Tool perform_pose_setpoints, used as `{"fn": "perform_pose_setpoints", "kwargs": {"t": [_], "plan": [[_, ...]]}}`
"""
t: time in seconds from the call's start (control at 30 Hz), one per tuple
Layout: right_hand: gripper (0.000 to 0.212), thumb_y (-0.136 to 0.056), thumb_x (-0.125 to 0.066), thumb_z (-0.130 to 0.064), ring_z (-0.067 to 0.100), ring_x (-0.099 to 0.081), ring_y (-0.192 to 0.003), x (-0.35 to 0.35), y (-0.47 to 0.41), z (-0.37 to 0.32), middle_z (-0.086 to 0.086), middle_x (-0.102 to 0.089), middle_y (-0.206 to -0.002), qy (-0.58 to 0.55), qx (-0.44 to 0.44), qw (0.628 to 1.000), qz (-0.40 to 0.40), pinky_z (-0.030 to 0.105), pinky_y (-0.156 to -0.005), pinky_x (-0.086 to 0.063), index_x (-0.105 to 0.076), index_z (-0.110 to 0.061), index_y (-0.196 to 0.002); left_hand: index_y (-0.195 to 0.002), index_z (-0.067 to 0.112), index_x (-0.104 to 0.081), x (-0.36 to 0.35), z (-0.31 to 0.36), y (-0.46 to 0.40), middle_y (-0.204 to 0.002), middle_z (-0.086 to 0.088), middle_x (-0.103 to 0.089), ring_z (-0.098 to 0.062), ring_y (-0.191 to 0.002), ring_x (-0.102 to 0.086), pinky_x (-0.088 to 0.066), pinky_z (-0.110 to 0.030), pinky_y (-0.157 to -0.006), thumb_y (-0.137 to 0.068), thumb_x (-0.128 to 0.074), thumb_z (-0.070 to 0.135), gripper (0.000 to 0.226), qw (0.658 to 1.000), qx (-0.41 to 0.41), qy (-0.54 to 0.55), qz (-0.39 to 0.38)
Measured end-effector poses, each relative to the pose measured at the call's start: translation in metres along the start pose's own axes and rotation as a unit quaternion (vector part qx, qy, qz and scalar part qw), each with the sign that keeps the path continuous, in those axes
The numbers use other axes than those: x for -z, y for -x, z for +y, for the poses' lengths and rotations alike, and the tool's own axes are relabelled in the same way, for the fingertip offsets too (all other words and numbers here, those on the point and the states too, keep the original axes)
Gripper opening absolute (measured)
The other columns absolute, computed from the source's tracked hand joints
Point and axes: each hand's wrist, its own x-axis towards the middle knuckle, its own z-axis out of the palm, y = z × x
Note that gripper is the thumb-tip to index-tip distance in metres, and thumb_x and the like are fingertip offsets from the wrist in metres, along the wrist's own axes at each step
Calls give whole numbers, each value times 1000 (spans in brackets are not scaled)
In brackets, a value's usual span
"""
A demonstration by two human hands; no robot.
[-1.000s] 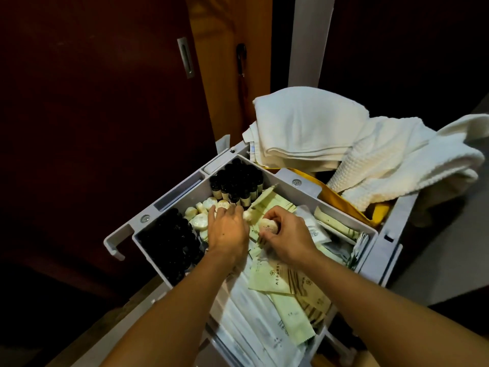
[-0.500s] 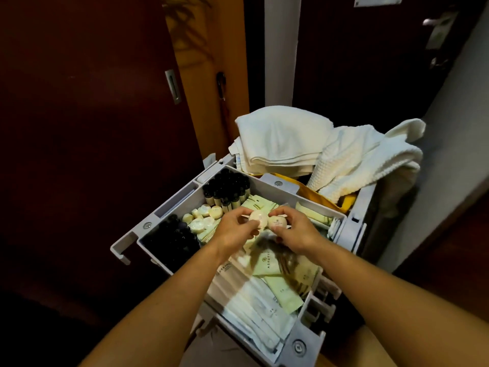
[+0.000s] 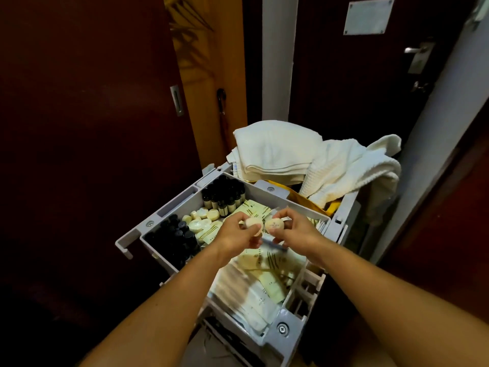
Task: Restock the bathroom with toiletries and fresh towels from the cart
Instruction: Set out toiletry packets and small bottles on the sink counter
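Right now my left hand pinches a small round wrapped soap between thumb and fingertips, and my right hand grips a second round soap the same way, its printed label facing up at me. Both soaps hang side by side, close together, just above the grey tray on top of the cart. Under my hands lie pale green sachets, and nearer to me a heap of white packets, blurred. On the left of the tray more loose soaps sit in a cluster between two groups of dark bottles: brown ones with labels in the far corner, black-capped ones in the near-left corner. Behind the tray a folded white towel rests on a stack, and just beside it, to the right, a waffle-weave towel lies crumpled, draped over the cart's edge above a strip of yellow bag. Dark wooden doors stand on either side; the one on the right carries a metal handle and a pale plaque. A dark umbrella hangs against the amber wall beyond the cart.
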Motion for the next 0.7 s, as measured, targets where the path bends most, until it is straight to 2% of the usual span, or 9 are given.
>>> {"fn": "perform_pose_setpoints", "kwargs": {"t": [0.07,0.13,0.23,0.3,0.37,0.43,0.53,0.6,0.7], "plan": [[20,-92,-70,-12,10,-64,-65,1,0,-2,7,-71,-96,-4,8,1000,-11,21,-51,-48,-59,-23,-105,-95,4,-61,0,-1,5,-76,-13,-63,-19,-60,-59,-52,-25,-52,-94,-67,12,11,999,-15,-34,8],[17,-92,-69,-12,8,-62,-61,0,-1,-3,6,-71,-92,-10,15,1000,-19,18,-48,-47,-61,-24,-102,-87,8,-65,1,-3,8,-65,-3,-58,-13,-54,-52,-46,-23,-49,-91,-71,15,10,997,-27,-59,35],[19,-95,-64,-8,4,-64,-56,-1,-5,-2,5,-69,-90,-16,20,999,-45,17,-47,-47,-63,-26,-102,-74,17,-63,1,-6,14,-55,8,-51,-7,-50,-47,-44,-23,-49,-89,-74,21,19,994,-24,-82,71],[24,-96,-61,-6,2,-66,-57,-1,-6,-1,6,-68,-91,-12,23,997,-66,19,-49,-49,-64,-29,-104,-72,18,-61,-2,-9,20,-57,10,-50,-7,-54,-48,-46,-21,-52,-91,-71,24,22,992,-19,-90,89],[28,-97,-59,-6,9,-68,-68,1,-6,1,8,-68,-96,-5,26,997,-79,25,-57,-52,-65,-33,-105,-85,14,-65,-6,-12,29,-72,3,-58,-12,-65,-56,-51,-23,-60,-95,-66,23,13,993,-7,-71,94],[29,-97,-58,-4,16,-65,-75,3,-6,2,11,-67,-99,-4,34,995,-91,29,-62,-52,-66,-31,-105,-105,5,-66,-11,-13,37,-87,-5,-65,-16,-72,-63,-56,-27,-69,-97,-62,19,16,995,8,-35,92],[28,-94,-58,2,16,-64,-75,7,-4,5,14,-66,-100,-4,42,991,-127,27,-62,-50,-64,-23,-107,-112,0,-60,-20,-15,52,-80,-12,-67,-18,-66,-65,-58,-26,-63,-98,-60,12,19,993,2,13,117],[35,-88,-64,6,22,-66,-85,8,0,7,15,-67,-106,12,40,987,-153,27,-63,-51,-64,-22,-109,-115,4,-57,-24,-17,65,-78,-13,-67,-20,-66,-65,-57,-25,-60,-97,-60,11,19,990,3,33,137],[42,-82,-70,6,26,-67,-95,5,8,8,11,-65,-109,43,57,979,-190,26,-64,-50,-65,-27,-106,-120,13,-54,-27,-19,89,-77,-12,-65,-20,-67,-63,-55,-30,-65,-99,-58,12,22,986,-1,23,163]]}}
